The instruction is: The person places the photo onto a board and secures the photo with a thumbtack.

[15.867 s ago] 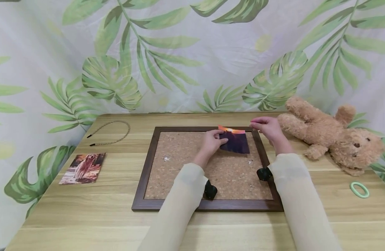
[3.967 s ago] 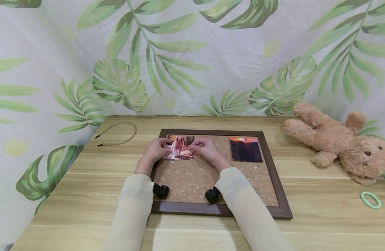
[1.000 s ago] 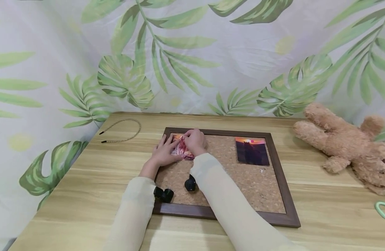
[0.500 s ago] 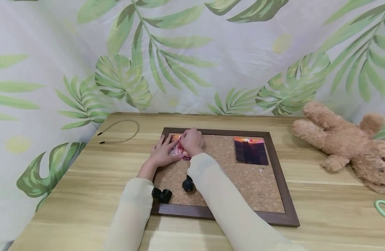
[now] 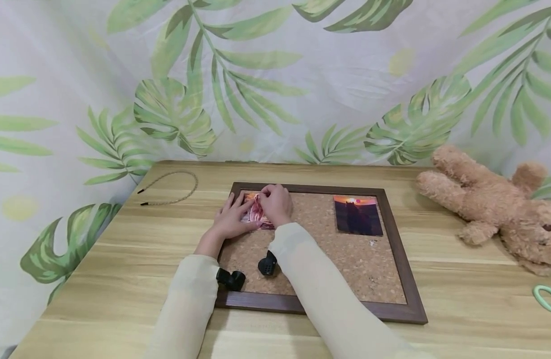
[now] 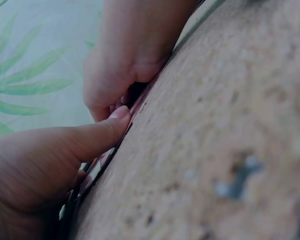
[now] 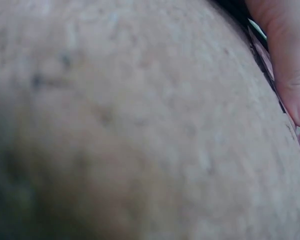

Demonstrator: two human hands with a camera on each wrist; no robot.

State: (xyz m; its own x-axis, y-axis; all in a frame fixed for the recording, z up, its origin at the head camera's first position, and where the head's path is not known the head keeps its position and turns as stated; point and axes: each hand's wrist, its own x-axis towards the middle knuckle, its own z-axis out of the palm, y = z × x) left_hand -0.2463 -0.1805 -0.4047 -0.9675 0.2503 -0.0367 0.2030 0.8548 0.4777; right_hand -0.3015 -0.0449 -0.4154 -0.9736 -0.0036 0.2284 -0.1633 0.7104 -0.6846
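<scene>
In the head view, a dog photo (image 5: 258, 213) lies at the upper left of a brown-framed corkboard (image 5: 313, 239). My left hand (image 5: 232, 219) rests across it with fingers spread, holding it down; the left wrist view shows its thumb (image 6: 102, 135) along the photo's lower edge. My right hand (image 5: 276, 203) bends over the photo's top middle, fingers curled and pinching what looks like a push pin, mostly hidden by the hand. A sunset photo (image 5: 358, 218) is on the upper right of the board, with a pink pin (image 5: 358, 201) at its top.
A teddy bear (image 5: 486, 209) lies at the table's right, with a light green ring (image 5: 547, 298) in front of it. A braided cord (image 5: 185, 195) curves at the back left. Dark camera blocks (image 5: 231, 279) hang under both wrists, low over the board.
The sunset photo, earlier in my left hand, is now pinned on the board. The dog photo came from the table's left onto the board. Over the last second both hands barely moved.
</scene>
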